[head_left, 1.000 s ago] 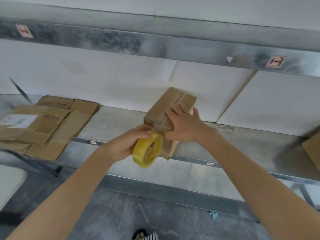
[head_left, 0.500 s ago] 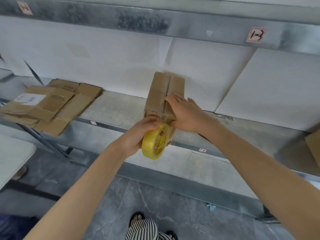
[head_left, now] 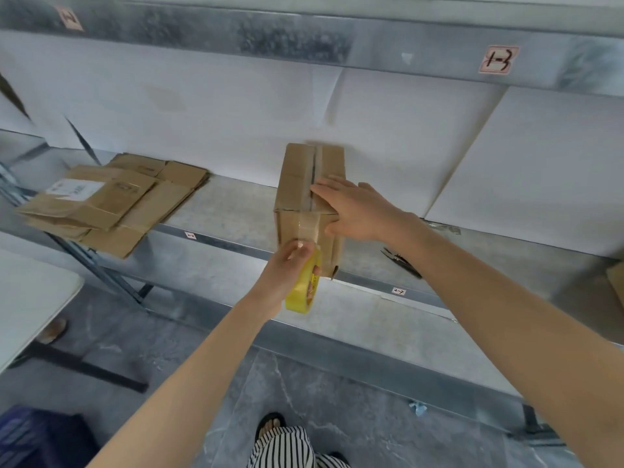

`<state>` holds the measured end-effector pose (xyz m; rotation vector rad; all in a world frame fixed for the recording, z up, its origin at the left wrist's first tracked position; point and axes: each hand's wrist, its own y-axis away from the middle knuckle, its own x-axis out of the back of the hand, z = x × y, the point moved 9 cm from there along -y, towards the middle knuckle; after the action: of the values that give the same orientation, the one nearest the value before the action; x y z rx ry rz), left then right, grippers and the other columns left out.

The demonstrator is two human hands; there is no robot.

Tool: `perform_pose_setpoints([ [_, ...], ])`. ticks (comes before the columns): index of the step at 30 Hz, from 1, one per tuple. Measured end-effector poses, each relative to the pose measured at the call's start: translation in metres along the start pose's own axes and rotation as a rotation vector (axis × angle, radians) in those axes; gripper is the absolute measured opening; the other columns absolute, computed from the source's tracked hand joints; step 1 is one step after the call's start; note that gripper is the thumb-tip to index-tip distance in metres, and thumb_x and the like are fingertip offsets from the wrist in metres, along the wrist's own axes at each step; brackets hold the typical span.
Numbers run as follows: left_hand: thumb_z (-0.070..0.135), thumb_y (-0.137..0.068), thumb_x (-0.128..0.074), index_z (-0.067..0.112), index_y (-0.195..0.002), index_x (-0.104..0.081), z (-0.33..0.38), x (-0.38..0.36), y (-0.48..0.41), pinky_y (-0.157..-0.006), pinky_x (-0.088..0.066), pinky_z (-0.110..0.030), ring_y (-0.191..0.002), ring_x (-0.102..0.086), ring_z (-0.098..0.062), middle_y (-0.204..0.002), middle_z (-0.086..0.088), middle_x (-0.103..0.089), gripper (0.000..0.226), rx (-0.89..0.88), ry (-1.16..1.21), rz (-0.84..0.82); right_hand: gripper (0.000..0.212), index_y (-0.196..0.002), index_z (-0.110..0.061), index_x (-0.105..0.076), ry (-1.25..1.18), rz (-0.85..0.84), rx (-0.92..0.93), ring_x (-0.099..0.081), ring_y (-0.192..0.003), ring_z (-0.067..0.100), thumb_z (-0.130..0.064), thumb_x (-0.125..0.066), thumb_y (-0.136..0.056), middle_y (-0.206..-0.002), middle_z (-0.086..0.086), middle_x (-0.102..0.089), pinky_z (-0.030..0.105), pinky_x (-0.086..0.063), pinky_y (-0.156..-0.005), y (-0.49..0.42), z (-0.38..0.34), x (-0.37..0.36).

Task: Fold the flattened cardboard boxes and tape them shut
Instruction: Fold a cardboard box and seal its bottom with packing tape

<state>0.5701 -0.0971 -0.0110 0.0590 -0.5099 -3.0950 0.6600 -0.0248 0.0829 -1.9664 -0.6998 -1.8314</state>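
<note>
A folded brown cardboard box [head_left: 297, 184] stands on the metal shelf [head_left: 229, 214], its top flaps meeting along a centre seam. My right hand [head_left: 354, 207] lies flat on the box top at the near right, fingers straight across the seam. My left hand [head_left: 290, 265] grips a yellow roll of clear tape [head_left: 304, 292] in front of the box's near face. A strip of clear tape runs from the roll up the near face to the top edge.
A pile of flattened cardboard boxes [head_left: 111, 201] lies on the shelf at the left. Dark pliers or scissors [head_left: 401, 261] rest on the shelf right of the box. A white table corner [head_left: 30, 298] sits lower left. An upper shelf beam carries a label [head_left: 498, 59].
The roll in my left hand has moved down the near face of the box, drawing out tape. My right hand has flattened on the top.
</note>
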Motion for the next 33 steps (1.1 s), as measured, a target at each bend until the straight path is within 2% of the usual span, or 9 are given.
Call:
perform_pose_setpoints([
  [4,0.042,-0.097,-0.046,0.023,-0.101,-0.056,0.001,-0.004,0.006,-0.040,-0.045,-0.027,-0.050,-0.058,-0.009,-0.099,-0.019,-0.059,0.022,-0.051,-0.042,0.048,0.077,-0.151,-0.020,-0.014,0.014,-0.018,-0.009,-0.004,-0.146,0.013,-0.026,-0.059,-0.089,-0.160,-0.004,-0.009,0.047,-0.015,-0.115,-0.002,0.002,-0.002],
  [8,0.030,-0.096,-0.051,0.014,-0.101,-0.058,0.007,-0.003,0.012,-0.044,-0.048,-0.028,-0.043,-0.053,-0.018,-0.080,-0.012,-0.065,0.019,-0.152,0.005,0.097,0.076,-0.151,-0.020,-0.014,0.024,0.004,-0.018,-0.007,-0.146,0.017,-0.027,-0.059,-0.089,-0.158,-0.001,-0.011,0.050,-0.017,-0.114,-0.004,0.006,-0.004],
  [11,0.028,-0.095,-0.055,0.007,-0.096,-0.061,0.002,-0.002,0.014,-0.044,-0.047,-0.026,-0.043,-0.052,-0.016,-0.070,-0.006,-0.064,0.022,-0.102,0.116,0.144,0.074,-0.149,-0.021,-0.021,0.038,0.091,-0.020,-0.016,-0.142,0.021,-0.034,-0.061,-0.087,-0.153,0.002,-0.019,0.050,-0.021,-0.111,-0.001,0.009,-0.001],
  [17,0.027,-0.095,-0.054,0.011,-0.096,-0.064,-0.002,-0.002,0.004,-0.042,-0.046,-0.024,-0.042,-0.051,-0.015,-0.072,-0.009,-0.063,0.019,-0.060,0.103,0.184,0.081,-0.147,-0.013,-0.026,-0.046,0.354,-0.110,-0.036,-0.134,0.025,-0.051,-0.060,-0.085,-0.151,0.004,-0.031,0.042,-0.031,-0.107,0.028,0.045,-0.017],
  [19,0.027,-0.095,-0.053,0.015,-0.093,-0.066,-0.003,-0.002,0.001,-0.043,-0.045,-0.025,-0.043,-0.051,-0.016,-0.072,-0.009,-0.062,0.017,-0.058,0.107,0.189,0.079,-0.148,-0.012,-0.024,-0.104,0.330,-0.183,-0.036,-0.134,0.026,-0.047,-0.059,-0.087,-0.152,0.004,-0.029,0.041,-0.030,-0.107,0.039,0.066,-0.042],
  [22,0.028,-0.095,-0.053,0.021,-0.085,-0.067,-0.004,-0.002,-0.002,-0.044,-0.045,-0.025,-0.043,-0.050,-0.017,-0.064,-0.003,-0.063,0.019,-0.066,0.107,0.189,0.062,-0.142,-0.012,-0.033,-0.150,0.185,-0.409,-0.038,-0.130,0.029,-0.037,-0.056,-0.091,-0.149,0.006,-0.031,0.040,-0.034,-0.101,0.054,0.108,-0.089],
  [26,0.023,-0.096,-0.047,0.022,-0.086,-0.066,-0.010,-0.002,-0.007,-0.044,-0.043,-0.022,-0.042,-0.047,-0.018,-0.060,0.001,-0.064,0.021,-0.014,0.186,0.175,0.045,-0.126,-0.005,-0.046,-0.192,0.000,-0.714,-0.040,-0.118,0.033,-0.032,-0.052,-0.090,-0.131,0.014,-0.042,0.042,-0.037,-0.093,0.077,0.147,-0.140],
  [30,0.008,-0.099,-0.038,0.014,-0.087,-0.062,-0.006,-0.001,-0.008,-0.042,-0.043,-0.019,-0.042,-0.051,-0.015,-0.069,0.008,-0.070,0.028,-0.084,0.218,0.149,0.033,-0.117,0.001,-0.049,-0.196,0.034,-0.787,-0.041,-0.115,0.034,-0.022,-0.047,-0.093,-0.123,0.017,-0.045,0.042,-0.038,-0.090,0.081,0.155,-0.148],
  [33,0.005,-0.100,-0.037,0.013,-0.087,-0.059,-0.001,-0.001,-0.006,-0.045,-0.047,-0.018,-0.045,-0.057,-0.004,-0.068,0.015,-0.070,0.028,-0.124,0.153,0.156,0.030,-0.114,0.002,-0.049,-0.256,0.065,-0.811,-0.046,-0.110,0.035,-0.022,-0.045,-0.097,-0.118,0.020,-0.050,0.041,-0.039,-0.085,0.081,0.158,-0.146],
])
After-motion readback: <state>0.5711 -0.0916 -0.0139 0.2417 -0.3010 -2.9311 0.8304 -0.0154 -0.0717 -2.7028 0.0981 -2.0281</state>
